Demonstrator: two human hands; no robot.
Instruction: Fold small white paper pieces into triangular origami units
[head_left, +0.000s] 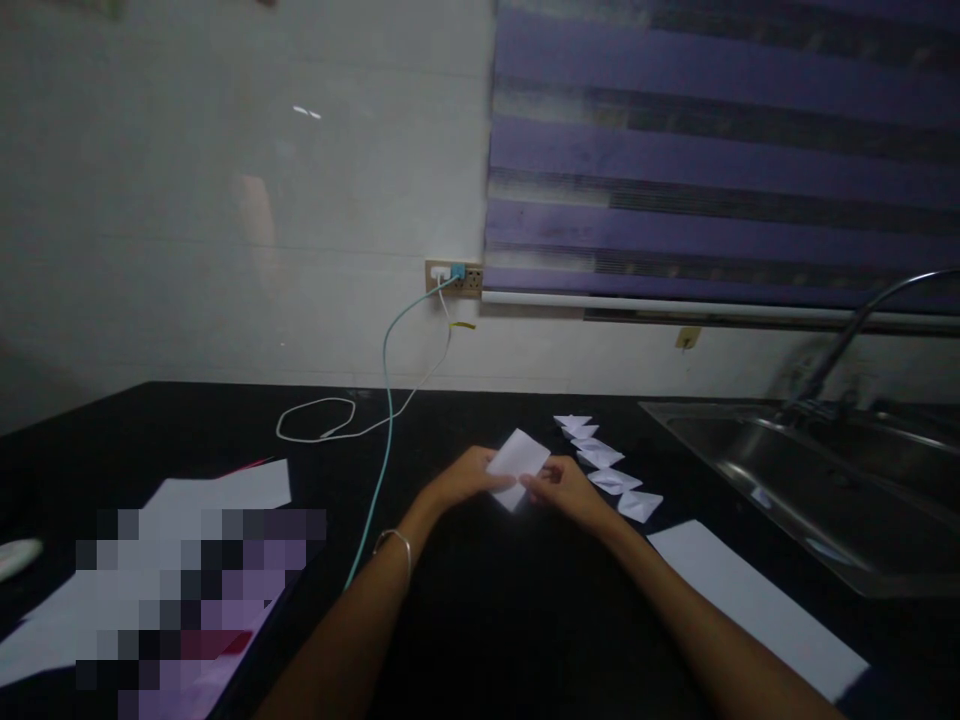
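Between my two hands is a small folded white paper (519,462), held above the black counter with one corner pointing up. My left hand (474,477) pinches its left side, thumb lying across the front. On the right edge, my right hand (559,485) grips the paper with thumb and fingers. The fingers behind the paper are partly hidden. Just right of my right hand, several folded paper boats (600,453) stand in a slanting row. A flat white sheet (757,605) lies beside my right forearm.
A steel sink (750,470) with a curved faucet (862,325) is set into the counter (465,620) at right. White sheets (217,495) and a blurred-out purple item (255,590) lie at left. Green and white cables (388,400) run from a wall socket (472,280) onto the counter.
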